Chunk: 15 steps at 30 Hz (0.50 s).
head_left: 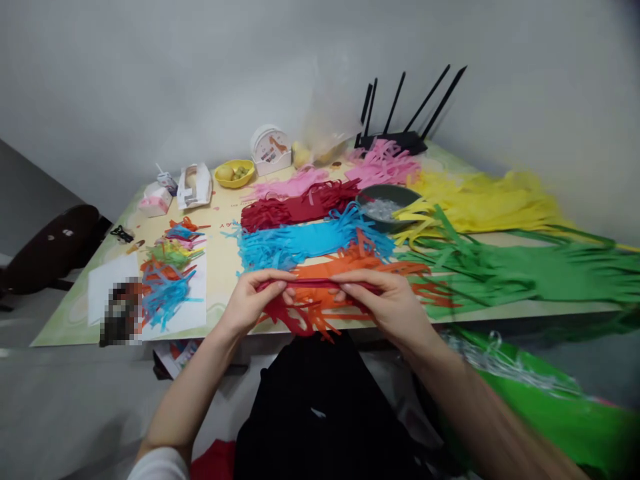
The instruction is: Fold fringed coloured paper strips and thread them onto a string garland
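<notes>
Between my two hands stretches a narrow strip of rolled or folded dark red fringe [311, 283], its loose strands hanging below. My left hand [261, 297] pinches one end, thumb against fingers. The other end is pinched by my right hand [373, 293]. Just under and behind the strip lies a stack of orange fringed sheets [370, 259]. Beyond that are blue fringed sheets [315, 240], then dark red fringed sheets [305, 205]. Green fringed sheets [540, 270] spread to the right of my right hand, with yellow fringed sheets [495, 200] behind them.
A dark bowl [385, 200] with clear bits sits mid-table. Small colourful tassels [173, 267] lie on white paper at left. At the back stand a black router [395, 141], a yellow fruit dish [235, 175] and a giraffe-print box [271, 150]. A brown stool [50, 250] is far left.
</notes>
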{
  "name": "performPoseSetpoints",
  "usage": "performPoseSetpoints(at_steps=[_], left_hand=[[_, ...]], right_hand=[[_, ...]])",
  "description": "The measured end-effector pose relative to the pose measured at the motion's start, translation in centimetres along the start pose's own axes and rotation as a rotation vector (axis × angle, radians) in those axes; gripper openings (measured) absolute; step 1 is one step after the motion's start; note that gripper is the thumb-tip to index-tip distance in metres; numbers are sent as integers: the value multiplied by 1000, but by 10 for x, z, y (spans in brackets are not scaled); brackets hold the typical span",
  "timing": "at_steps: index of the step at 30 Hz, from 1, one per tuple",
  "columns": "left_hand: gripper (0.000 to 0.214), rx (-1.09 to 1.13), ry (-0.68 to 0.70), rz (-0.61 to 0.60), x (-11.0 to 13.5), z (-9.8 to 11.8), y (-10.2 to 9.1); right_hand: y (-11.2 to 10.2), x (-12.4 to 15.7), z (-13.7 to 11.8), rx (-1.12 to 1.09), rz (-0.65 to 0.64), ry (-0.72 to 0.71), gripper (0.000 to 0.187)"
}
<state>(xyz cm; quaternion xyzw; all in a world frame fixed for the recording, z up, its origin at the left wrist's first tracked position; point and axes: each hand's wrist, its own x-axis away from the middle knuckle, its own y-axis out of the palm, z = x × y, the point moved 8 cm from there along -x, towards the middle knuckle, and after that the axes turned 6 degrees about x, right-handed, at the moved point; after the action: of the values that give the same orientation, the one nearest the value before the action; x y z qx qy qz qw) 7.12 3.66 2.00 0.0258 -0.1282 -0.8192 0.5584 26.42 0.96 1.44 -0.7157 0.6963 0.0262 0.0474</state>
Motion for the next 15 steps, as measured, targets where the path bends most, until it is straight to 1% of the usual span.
performPoseSetpoints(at_steps=[2,4,7,10,12,15], left_hand=[[18,26,29,-12,0,0,1],[12,-1,86,-36,0,4,2],[14,-117,168,-50,3,11,1],[13,-248,210,-88,7,18,2],[15,-272,191,-130,8,22,5],[28,-322,98,-153,7,20,8]], right_hand=[[0,-2,3,-49,18,-4,13],[2,-4,6,-77,15,0,12],[4,-6,7,-65,-17,-9,13],[6,-5,0,9,-50,-54,14],[7,-2,-10,96,-72,-106,14],[12,3,-28,263,-100,-223,15]])
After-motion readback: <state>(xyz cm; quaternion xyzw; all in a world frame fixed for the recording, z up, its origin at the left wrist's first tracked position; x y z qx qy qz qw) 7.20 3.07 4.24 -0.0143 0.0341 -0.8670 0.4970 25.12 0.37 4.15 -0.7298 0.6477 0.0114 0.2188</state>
